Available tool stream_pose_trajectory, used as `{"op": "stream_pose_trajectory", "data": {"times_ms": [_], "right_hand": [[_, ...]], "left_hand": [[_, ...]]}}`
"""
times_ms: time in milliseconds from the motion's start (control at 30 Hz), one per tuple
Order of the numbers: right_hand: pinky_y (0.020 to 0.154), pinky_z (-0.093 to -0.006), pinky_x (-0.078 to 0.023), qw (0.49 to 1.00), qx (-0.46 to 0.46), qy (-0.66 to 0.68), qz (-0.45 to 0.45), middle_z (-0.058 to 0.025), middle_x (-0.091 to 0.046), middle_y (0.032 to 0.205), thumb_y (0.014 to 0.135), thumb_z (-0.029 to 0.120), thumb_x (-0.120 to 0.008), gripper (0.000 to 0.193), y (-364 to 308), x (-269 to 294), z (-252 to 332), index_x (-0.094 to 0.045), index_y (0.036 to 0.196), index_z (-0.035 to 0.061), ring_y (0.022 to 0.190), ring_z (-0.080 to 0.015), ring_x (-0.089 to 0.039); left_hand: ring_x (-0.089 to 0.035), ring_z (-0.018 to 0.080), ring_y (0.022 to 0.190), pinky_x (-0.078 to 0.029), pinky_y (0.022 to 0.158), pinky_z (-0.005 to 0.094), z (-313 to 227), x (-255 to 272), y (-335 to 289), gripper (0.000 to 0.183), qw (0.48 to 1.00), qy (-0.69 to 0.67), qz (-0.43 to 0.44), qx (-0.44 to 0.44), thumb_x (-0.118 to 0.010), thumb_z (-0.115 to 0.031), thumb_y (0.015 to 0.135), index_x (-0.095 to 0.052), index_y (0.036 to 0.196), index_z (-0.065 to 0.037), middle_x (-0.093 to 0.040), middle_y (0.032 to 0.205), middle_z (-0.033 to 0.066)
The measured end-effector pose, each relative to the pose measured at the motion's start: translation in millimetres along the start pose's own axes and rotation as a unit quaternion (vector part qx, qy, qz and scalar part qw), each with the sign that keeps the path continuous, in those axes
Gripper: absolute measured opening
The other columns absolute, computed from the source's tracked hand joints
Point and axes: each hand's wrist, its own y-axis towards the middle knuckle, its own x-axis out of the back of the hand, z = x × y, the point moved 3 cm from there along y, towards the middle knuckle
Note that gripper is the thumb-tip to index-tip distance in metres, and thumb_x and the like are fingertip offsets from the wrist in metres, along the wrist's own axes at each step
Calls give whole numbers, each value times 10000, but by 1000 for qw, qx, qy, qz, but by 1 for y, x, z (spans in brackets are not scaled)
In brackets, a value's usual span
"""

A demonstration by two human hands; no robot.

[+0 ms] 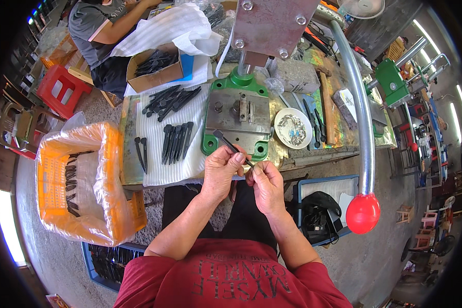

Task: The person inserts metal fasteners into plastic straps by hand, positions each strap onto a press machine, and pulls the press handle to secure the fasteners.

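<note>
My left hand (222, 167) and my right hand (266, 187) both grip a slim black part (232, 145) with a wider, flattened end. Its wide end points up and left, over the front edge of the press's steel plate (226, 115). The left thumb and fingers pinch its middle, and the right fingertips close around its lower end. Just beyond my hands stands a green hand press (239, 78). Left of it, several similar black parts (177, 142) lie in groups on white foam sheeting (156, 177). On the right, a white dish (278, 134) holds small metal pieces.
A plastic-lined orange crate (46, 159) with black parts stands left. Beyond the foam sits a cardboard box (161, 77) of black parts. The press's lever (365, 149) curves down right to a red knob (363, 213). A co-worker (95, 31) sits far left.
</note>
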Motion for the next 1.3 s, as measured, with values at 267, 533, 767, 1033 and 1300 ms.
{"op": "stream_pose_trajectory", "data": {"times_ms": [267,533,767,1033,1300], "right_hand": [[595,-226,-335,1000,3,-20,3,-27,-457,685,833,131,-484,110,3,1,4,-448,806,31,628,-103,-412],[581,-224,-333,997,42,-60,-1,-24,-451,674,840,124,-474,112,8,3,-2,-439,785,33,612,-101,-404],[550,-206,-334,999,18,-34,-17,-10,-458,663,825,141,-517,127,14,0,-3,-438,797,46,594,-87,-412],[536,-192,-335,1000,1,-26,-12,11,-431,667,818,139,-535,143,21,-4,0,-431,794,45,590,-67,-391],[563,-205,-343,999,43,-30,3,-12,-457,691,858,223,-465,190,15,4,1,-441,809,42,606,-80,-410]], "left_hand": [[-476,85,547,-396,490,196,0,3,1,97,999,-24,-25,14,-569,-135,786,-536,832,-56,-579,755,60],[-496,85,583,-393,489,191,-1,1,2,112,999,-18,-27,7,-574,-147,783,-535,843,-60,-578,764,56],[-550,115,646,-437,489,205,-7,2,2,123,999,1,-36,-20,-569,-142,785,-531,857,-51,-577,776,67],[-570,134,656,-460,521,219,-16,2,8,108,999,-28,-41,-1,-552,-131,800,-513,859,-51,-566,785,49],[-578,137,636,-428,461,191,-41,13,67,98,986,135,-56,-80,-539,-92,803,-511,880,-39,-563,763,55]]}}
